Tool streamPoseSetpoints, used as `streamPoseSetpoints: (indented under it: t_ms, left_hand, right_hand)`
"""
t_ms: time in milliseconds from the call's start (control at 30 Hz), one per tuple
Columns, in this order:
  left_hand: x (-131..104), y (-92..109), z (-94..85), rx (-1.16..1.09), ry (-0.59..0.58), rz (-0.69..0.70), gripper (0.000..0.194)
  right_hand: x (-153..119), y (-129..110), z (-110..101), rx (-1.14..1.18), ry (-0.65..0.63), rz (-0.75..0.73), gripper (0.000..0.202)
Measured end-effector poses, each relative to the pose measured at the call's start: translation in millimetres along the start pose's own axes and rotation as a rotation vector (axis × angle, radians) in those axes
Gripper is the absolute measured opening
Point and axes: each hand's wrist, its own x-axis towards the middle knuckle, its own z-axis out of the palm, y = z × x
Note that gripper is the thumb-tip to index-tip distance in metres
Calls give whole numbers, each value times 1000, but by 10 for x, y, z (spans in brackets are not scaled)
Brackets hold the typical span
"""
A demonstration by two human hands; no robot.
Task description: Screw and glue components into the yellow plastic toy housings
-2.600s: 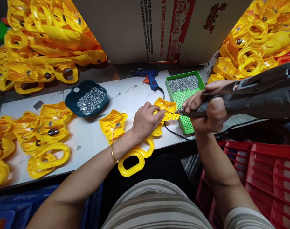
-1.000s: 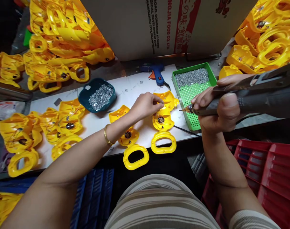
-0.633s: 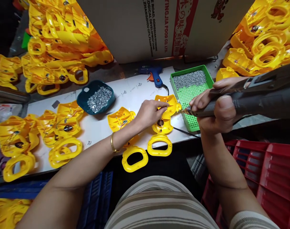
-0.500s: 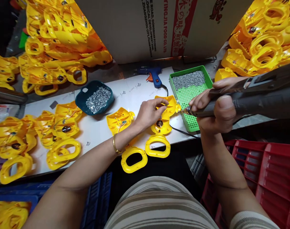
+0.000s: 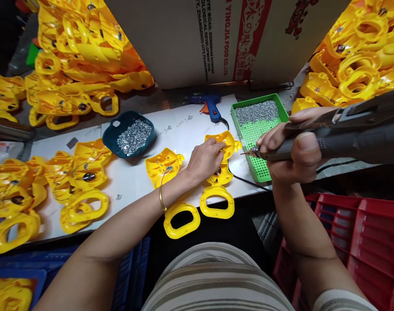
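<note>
My left hand (image 5: 205,156), a gold bangle at its wrist, is over an opened yellow plastic toy shell (image 5: 231,146). Its fingers are bent and closed at the shell's inner side; whatever is between their tips is hidden. A yellow ring handle (image 5: 217,202) joins the shell's near end. In my right hand (image 5: 294,149) is a dark electric screwdriver (image 5: 333,140), its thin bit pointing left toward the shell, apart from it. Left of my left hand lies a second open yellow shell (image 5: 164,166) with wires and a small circuit board, partly covered by my forearm.
A green perforated tray (image 5: 257,166) and a dark teal bowl (image 5: 108,140) hold small metal screws. A blue glue gun (image 5: 211,106) lies before a large carton (image 5: 184,47). Yellow shells (image 5: 90,168) line the left side, with piles behind. Red crates (image 5: 372,242) stand at lower right.
My left hand's fingers have gone from a raised pinch to curled down inside the shell. The shell has shifted slightly left, away from the screwdriver bit, which now shows bare.
</note>
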Motion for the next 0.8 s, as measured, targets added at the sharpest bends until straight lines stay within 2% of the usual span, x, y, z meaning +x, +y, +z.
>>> streamPoseSetpoints:
  t_ms: [133, 267, 433, 600, 800]
  left_hand:
    - [-4, -10, -1, 53, -10, 25, 25]
    - [-25, -12, -25, 67, 56, 78, 25]
    - [-33, -71, 10, 87, 102, 117, 21]
    - [-15, -120, 30, 43, 97, 103, 18]
    - [-12, -79, -7, 66, 72, 20, 14]
  right_hand:
    - [-2, -6, 3, 22, -7, 14, 18]
    - [35, -31, 13, 30, -27, 52, 20]
    - [97, -15, 132, -7, -22, 61, 23]
    - [74, 179, 194, -197, -59, 69, 39]
    - [-19, 402, 128, -225, -191, 76, 32]
